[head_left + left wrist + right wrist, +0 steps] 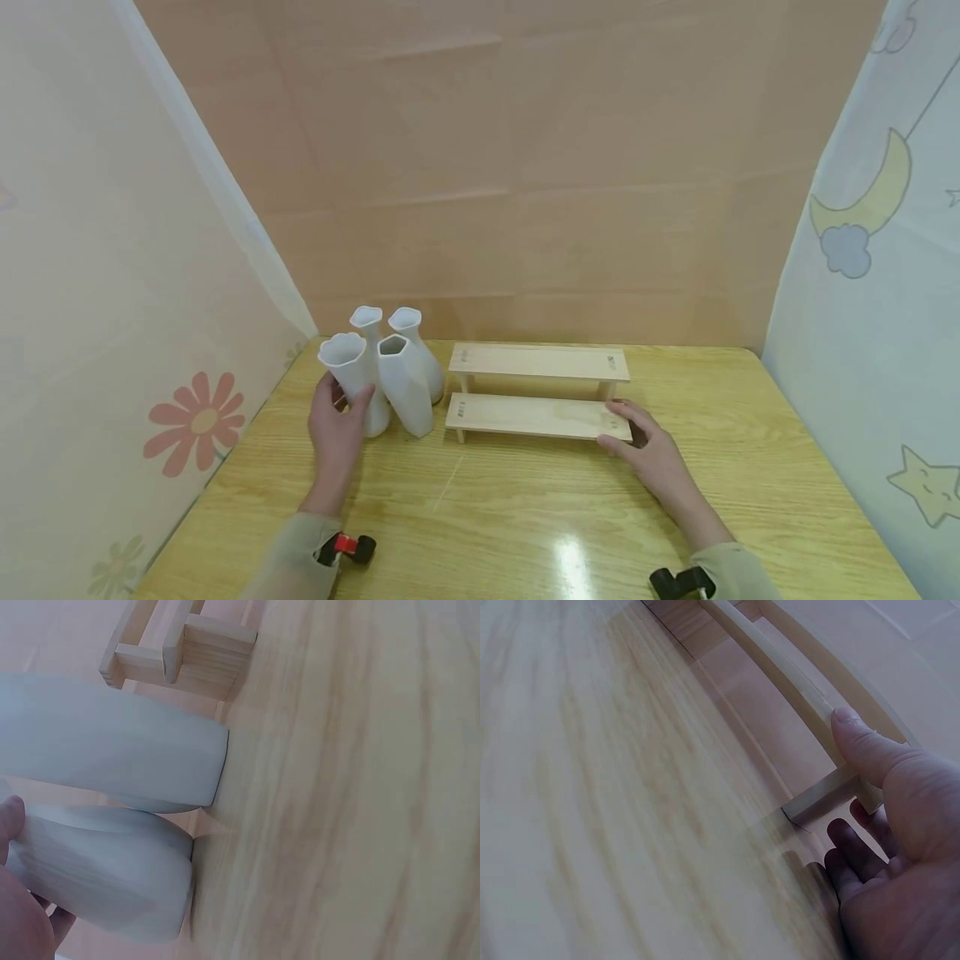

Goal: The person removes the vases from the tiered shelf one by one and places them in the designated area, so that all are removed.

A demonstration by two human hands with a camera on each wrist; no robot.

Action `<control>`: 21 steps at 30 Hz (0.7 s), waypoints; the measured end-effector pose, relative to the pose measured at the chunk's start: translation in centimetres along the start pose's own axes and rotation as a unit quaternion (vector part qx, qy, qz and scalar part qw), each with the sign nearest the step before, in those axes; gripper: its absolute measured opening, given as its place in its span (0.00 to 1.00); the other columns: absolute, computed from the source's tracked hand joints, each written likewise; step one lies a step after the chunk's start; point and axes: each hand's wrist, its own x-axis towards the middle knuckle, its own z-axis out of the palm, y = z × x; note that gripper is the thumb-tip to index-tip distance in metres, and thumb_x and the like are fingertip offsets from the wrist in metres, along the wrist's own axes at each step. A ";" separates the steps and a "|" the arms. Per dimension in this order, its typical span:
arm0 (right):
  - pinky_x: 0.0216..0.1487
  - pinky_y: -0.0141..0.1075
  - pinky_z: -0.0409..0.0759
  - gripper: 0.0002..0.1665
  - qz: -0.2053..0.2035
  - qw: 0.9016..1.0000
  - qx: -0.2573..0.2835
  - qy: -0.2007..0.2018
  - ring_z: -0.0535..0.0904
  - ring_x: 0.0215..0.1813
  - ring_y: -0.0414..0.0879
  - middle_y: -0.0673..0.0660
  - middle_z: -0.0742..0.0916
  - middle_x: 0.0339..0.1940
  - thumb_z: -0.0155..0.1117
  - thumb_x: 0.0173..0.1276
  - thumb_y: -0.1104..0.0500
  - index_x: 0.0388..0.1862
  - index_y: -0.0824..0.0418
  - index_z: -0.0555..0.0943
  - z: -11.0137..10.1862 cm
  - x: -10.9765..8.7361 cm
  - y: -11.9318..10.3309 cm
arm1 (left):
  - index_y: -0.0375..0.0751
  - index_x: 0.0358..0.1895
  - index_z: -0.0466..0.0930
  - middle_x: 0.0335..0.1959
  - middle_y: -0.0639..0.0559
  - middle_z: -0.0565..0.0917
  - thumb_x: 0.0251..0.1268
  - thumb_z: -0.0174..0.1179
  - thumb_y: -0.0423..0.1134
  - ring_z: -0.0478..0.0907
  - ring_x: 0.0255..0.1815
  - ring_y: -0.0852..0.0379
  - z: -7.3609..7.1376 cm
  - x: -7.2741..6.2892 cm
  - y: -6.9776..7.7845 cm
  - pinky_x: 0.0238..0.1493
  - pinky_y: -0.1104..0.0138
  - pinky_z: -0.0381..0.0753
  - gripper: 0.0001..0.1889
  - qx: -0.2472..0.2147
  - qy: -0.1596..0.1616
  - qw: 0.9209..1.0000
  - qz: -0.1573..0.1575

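My left hand point(336, 433) holds a white vase with a scalloped rim point(349, 372), thumb on its right side and fingers on its left. That vase point(112, 877) stands on the table in the left wrist view. Close beside it are a white faceted vase point(407, 387) and, behind, two narrow-necked white vases point(367, 317) point(425, 358). To their right is a two-step wooden stand point(536, 415). My right hand point(660, 462) grips the right end of its lower step, with the thumb point(862, 742) along the front edge and the other fingers partly hidden.
The light wooden table point(487, 517) reaches back to a plain tan backdrop point(510, 208). Printed cloth walls stand at the left point(112, 292) and right point(862, 358). Each wrist wears a small black camera strap.
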 end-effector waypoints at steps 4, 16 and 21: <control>0.64 0.10 0.57 0.46 0.000 1.000 0.000 0.002 0.52 0.90 0.63 0.59 0.62 0.91 0.76 0.76 0.40 0.86 0.52 0.71 0.0 -0.1 -0.1 | 0.35 0.77 0.74 0.64 0.34 0.83 0.75 0.75 0.37 0.81 0.63 0.37 0.5 0.1 -0.2 0.68 0.43 0.80 0.33 0.002 0.000 1.000 -0.004; 0.65 0.11 0.58 0.46 -0.002 1.000 0.019 -0.003 0.51 0.91 0.63 0.60 0.61 0.91 0.76 0.77 0.44 0.87 0.55 0.69 -0.1 -0.2 -0.7 | 0.35 0.81 0.70 0.68 0.34 0.80 0.77 0.73 0.40 0.79 0.66 0.36 1.0 0.0 -0.1 0.70 0.41 0.78 0.35 0.009 -0.010 0.999 -0.029; 0.64 0.11 0.59 0.46 -0.001 1.000 0.017 -0.004 0.52 0.90 0.64 0.61 0.61 0.91 0.77 0.77 0.45 0.88 0.53 0.69 0.0 -0.2 -0.7 | 0.36 0.81 0.70 0.68 0.35 0.81 0.78 0.73 0.41 0.78 0.67 0.37 1.2 -0.2 -0.1 0.71 0.42 0.77 0.35 0.010 -0.008 0.999 -0.033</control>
